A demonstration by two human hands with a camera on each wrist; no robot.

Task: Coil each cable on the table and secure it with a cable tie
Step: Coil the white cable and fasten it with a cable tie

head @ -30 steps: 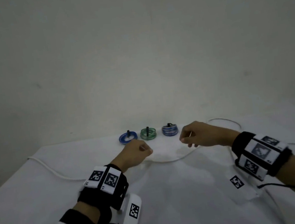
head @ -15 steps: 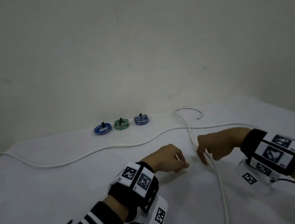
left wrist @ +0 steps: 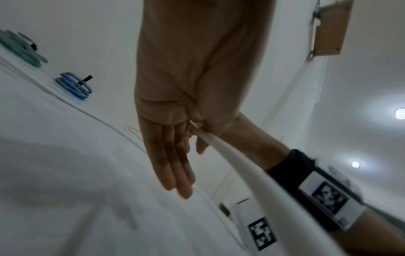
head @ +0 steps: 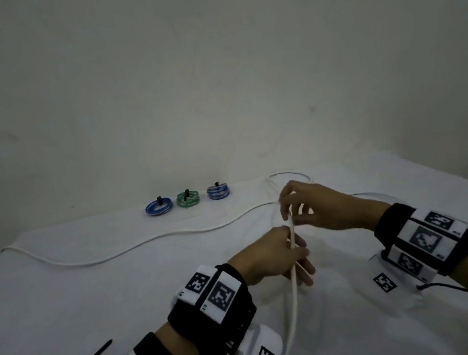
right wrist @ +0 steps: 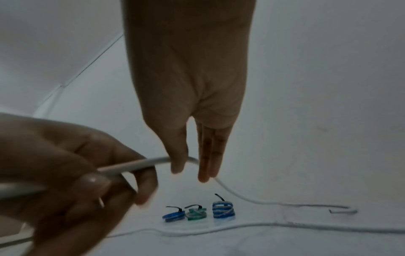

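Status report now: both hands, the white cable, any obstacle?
Left hand grips white cable; right hand pinches it just above. Cable uncoiled, trailing across table. Three tied coils at back, nothing blocking.

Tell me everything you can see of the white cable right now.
The white cable is thin, smooth and round, uncoiled, with no tie on it. Both hands lift one stretch off the table: the left hand grips it, and the right hand pinches it just above. Below the left hand it hangs toward the near edge. The rest lies slack on the white cloth, running in a long wave to the left edge, with a loose loop behind the right hand. It passes in front of the three tied coils without touching them.
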